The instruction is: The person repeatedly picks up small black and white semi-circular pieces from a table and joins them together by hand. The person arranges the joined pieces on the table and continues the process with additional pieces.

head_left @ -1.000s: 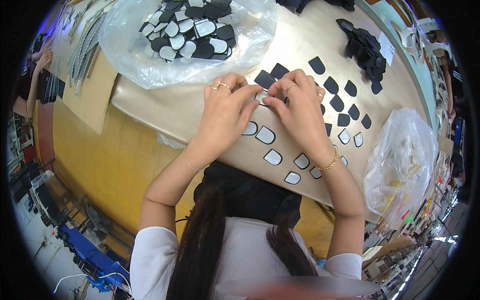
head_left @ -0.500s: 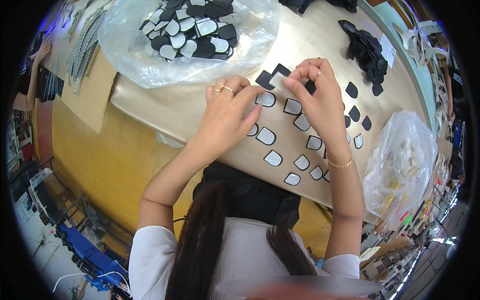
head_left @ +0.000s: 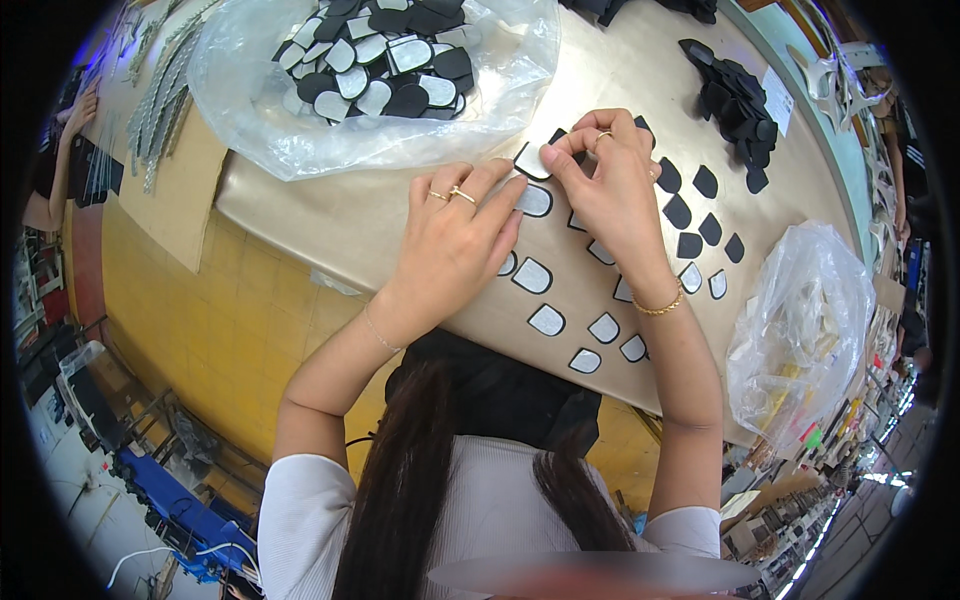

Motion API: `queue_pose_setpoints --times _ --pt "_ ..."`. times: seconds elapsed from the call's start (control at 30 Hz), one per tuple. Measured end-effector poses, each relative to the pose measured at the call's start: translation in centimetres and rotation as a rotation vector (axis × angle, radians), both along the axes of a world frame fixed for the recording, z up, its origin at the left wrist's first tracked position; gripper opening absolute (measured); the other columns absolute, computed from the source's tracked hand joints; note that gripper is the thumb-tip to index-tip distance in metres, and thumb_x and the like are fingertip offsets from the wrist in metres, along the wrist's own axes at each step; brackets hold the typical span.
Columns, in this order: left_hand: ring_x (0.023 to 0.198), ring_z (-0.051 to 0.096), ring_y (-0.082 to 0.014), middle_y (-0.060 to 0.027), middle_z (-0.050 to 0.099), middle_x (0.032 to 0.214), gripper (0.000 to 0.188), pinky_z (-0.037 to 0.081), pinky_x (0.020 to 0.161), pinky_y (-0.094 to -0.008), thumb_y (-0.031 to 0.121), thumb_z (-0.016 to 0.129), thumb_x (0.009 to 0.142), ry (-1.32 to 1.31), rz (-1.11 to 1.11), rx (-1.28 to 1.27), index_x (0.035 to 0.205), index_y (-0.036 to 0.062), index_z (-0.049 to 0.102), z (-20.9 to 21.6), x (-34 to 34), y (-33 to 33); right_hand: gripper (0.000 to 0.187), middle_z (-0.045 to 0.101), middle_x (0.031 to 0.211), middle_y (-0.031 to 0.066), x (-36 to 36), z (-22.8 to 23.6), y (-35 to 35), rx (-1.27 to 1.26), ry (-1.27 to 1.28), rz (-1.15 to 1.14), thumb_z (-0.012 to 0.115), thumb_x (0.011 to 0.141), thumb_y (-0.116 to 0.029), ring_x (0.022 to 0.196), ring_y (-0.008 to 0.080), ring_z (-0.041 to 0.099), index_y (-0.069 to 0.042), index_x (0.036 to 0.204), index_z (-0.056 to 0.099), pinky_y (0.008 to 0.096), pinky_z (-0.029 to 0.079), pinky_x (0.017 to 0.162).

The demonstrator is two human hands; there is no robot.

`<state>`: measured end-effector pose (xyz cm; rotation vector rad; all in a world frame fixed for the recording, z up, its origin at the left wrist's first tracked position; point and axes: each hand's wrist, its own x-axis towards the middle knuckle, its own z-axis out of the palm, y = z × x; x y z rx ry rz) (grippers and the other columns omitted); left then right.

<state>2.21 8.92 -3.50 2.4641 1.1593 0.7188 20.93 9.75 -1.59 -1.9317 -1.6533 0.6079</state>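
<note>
Rounded black pieces with white-grey patches on them lie spread over the table, among them this two-tone piece (head_left: 532, 279). My right hand (head_left: 612, 185) pinches a white patch (head_left: 535, 160), which lies over a black piece at the far side of the group. Close by its left edge are the fingertips of my left hand (head_left: 455, 235), whose thumb and fingers are apart with nothing between them. Just below those fingertips sits another patched piece (head_left: 535, 201). Plain black pieces (head_left: 677, 211) lie to the right of my right hand, which hides part of the group.
A clear plastic bag (head_left: 240, 120) heaped with black-and-white pieces (head_left: 385, 60) stands at the far left. A black pile (head_left: 735, 105) is at the far right, above a second plastic bag (head_left: 800, 330). At the left, another person's arm (head_left: 62, 165) shows beside cardboard (head_left: 180, 215).
My right hand has moved slightly left and brought the white patch down over the black piece. My left hand has shifted only a little.
</note>
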Motion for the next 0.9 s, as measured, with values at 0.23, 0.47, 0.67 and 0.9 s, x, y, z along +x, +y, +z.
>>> queue_pose_setpoints --times 0.23,0.47,0.67,0.9 --pt "0.112 0.054 -0.027 -0.0052 0.063 0.125 0.039 0.039 0.097 -0.0409 0.012 0.073 0.084 0.011 -0.004 -0.014 0.123 0.0075 0.067 0.1 0.0 0.1 0.015 0.058 0.114 0.0041 -0.3 -0.4 -0.1 0.025 -0.033 -0.008 0.076 0.084 -0.022 0.108 0.0251 0.047 -0.007 0.083 0.076 0.0426 0.029 0.091" --pt "0.105 0.054 -0.0238 -0.0046 0.061 0.121 0.04 0.04 0.09 -0.0401 0.018 0.073 0.084 0.071 -0.017 0.098 0.122 0.0067 0.067 -0.1 0.5 0.4 0.013 0.056 0.114 0.0038 -0.7 -0.8 -0.5 0.094 -0.144 0.017 0.076 0.085 -0.021 0.11 0.0264 0.046 -0.008 0.084 0.073 0.0451 0.029 0.092" --pt "0.11 0.054 -0.0246 -0.0059 0.061 0.131 0.041 0.039 0.093 -0.041 0.022 0.072 0.086 0.153 -0.067 0.155 0.124 0.0084 0.067 -0.2 0.5 0.7 0.014 0.053 0.117 0.0054 -1.0 -1.1 -0.9 0.121 -0.343 0.018 0.075 0.086 -0.023 0.112 0.0303 0.045 -0.013 0.091 0.068 0.0488 0.029 0.094" --pt "0.114 0.052 -0.0262 -0.0038 0.057 0.141 0.045 0.035 0.097 -0.0435 0.036 0.071 0.089 0.208 -0.079 0.121 0.13 0.0162 0.066 -0.1 0.0 0.2 0.018 0.053 0.118 0.007 0.0 -0.7 -0.7 0.128 -0.186 0.057 0.077 0.085 -0.023 0.11 0.0294 0.046 -0.011 0.099 0.072 0.0436 0.032 0.093"
